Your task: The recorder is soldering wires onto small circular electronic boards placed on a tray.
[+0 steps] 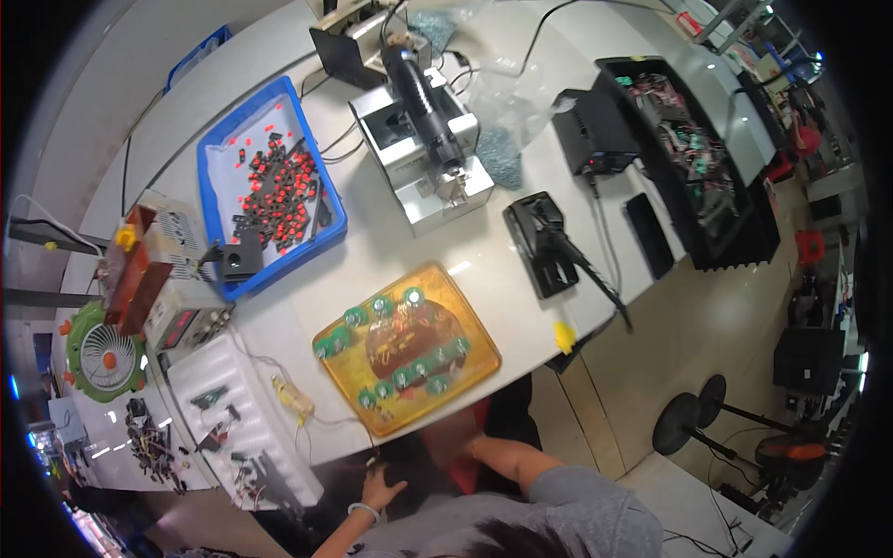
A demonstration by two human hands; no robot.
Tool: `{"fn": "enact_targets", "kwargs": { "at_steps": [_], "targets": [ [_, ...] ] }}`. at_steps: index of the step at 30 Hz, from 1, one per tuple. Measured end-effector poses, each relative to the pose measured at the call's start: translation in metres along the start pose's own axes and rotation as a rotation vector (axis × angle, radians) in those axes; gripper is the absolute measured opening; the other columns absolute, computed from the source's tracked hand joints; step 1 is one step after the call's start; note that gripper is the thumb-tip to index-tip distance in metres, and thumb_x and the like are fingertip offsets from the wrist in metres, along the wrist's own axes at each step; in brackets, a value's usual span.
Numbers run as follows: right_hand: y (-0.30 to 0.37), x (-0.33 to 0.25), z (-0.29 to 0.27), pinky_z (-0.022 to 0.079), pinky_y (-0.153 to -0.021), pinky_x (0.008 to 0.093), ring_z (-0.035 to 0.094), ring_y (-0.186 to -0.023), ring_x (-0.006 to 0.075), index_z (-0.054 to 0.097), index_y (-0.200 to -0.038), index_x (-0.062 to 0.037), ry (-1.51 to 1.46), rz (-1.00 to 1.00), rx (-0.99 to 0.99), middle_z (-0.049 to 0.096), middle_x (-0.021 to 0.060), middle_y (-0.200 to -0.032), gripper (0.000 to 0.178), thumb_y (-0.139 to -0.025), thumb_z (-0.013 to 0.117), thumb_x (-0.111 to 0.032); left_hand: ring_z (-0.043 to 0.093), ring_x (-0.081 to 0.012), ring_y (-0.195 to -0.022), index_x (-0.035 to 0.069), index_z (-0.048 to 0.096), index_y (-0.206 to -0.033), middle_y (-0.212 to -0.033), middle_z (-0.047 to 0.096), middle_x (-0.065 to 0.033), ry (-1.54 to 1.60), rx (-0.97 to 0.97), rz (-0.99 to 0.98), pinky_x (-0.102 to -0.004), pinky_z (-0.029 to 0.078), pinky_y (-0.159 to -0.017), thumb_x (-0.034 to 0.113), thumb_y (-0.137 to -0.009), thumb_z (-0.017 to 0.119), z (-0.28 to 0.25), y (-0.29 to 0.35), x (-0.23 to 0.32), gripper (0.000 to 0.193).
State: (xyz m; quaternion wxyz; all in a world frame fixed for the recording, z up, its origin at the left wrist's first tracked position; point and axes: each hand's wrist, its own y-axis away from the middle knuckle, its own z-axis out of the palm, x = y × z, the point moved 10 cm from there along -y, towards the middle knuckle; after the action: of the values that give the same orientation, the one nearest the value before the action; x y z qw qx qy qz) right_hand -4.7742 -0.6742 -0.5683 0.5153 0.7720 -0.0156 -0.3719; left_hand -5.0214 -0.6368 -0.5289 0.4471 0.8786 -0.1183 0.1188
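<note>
My left hand (380, 486) hangs low in front of the white table's near edge (521, 358), a pale band on its wrist. Its fingers are apart and I see nothing in it. My right forearm (507, 458) reaches toward the same edge, and its hand is hidden beneath the table beside something red. Just above both arms lies an amber translucent plate (465, 325) on the table. It carries a brown round board ringed by several green round parts (381, 306). Thin wires with a yellow clip (293, 398) run from the plate's left side.
A blue tray (216, 153) holds several red and black small parts. Behind the plate stands a grey machine (437, 200) with a black cylindrical tool. A black iron stand (539, 244), black box (595, 139) and crate of boards (693, 158) lie right; white ribbed tray (242, 409) and green fan (102, 349) left.
</note>
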Motion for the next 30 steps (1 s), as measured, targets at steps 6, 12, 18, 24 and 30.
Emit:
{"fn": "enact_targets", "kwargs": {
  "at_steps": [6,12,18,24,30],
  "targets": [
    [-0.108,0.056,-0.035,0.037,-0.089,0.0342,0.049,-0.105,0.0252,0.059,-0.1,-0.0094,0.012,-0.045,0.042,0.054,0.0122,-0.108,0.036,-0.075,0.053,-0.034,0.021,-0.026,-0.125,0.011,0.033,-0.127,-0.133,0.028,-0.0164,0.107,-0.305,-0.048,-0.0381,0.025,-0.099,0.053,-0.07,0.055,0.065,-0.086,-0.015,0.074],
    [-0.161,0.095,-0.055,0.036,-0.09,0.0348,0.048,-0.106,0.0261,0.056,-0.103,-0.0094,-0.024,-0.033,0.116,0.052,0.0129,-0.11,0.038,-0.074,0.054,-0.034,0.034,-0.0262,-0.117,0.008,0.041,-0.12,-0.123,0.041,-0.0147,-0.039,-0.262,-0.07,-0.0382,0.028,-0.096,0.043,-0.073,0.055,0.063,-0.108,-0.034,0.06],
    [-0.124,0.128,-0.112,0.035,-0.091,0.0353,0.047,-0.107,0.0269,0.054,-0.106,-0.0095,-0.054,0.068,0.334,0.05,0.0136,-0.113,0.041,-0.074,0.055,-0.034,0.036,-0.0273,-0.115,0.008,0.043,-0.118,-0.121,0.042,-0.0151,-0.183,-0.22,0.085,-0.0384,0.029,-0.096,0.042,-0.073,0.054,0.013,-0.141,0.01,0.058],
    [-0.091,0.142,-0.146,0.035,-0.092,0.0358,0.045,-0.108,0.0278,0.051,-0.109,-0.0095,-0.029,0.101,0.542,0.048,0.0143,-0.115,0.044,-0.073,0.056,-0.034,0.038,-0.0283,-0.113,0.008,0.044,-0.117,-0.119,0.044,-0.0156,-0.297,-0.102,0.186,-0.0387,0.03,-0.095,0.04,-0.073,0.054,-0.027,-0.154,0.04,0.055],
    [-0.087,0.143,-0.148,0.034,-0.093,0.0364,0.044,-0.109,0.0287,0.049,-0.112,-0.0095,0.019,0.069,0.686,0.046,0.015,-0.117,0.047,-0.072,0.057,-0.034,0.04,-0.0293,-0.111,0.008,0.046,-0.115,-0.117,0.046,-0.016,-0.376,0.027,0.194,-0.039,0.03,-0.094,0.038,-0.073,0.053,-0.046,-0.15,0.041,0.052]
  ]
}}
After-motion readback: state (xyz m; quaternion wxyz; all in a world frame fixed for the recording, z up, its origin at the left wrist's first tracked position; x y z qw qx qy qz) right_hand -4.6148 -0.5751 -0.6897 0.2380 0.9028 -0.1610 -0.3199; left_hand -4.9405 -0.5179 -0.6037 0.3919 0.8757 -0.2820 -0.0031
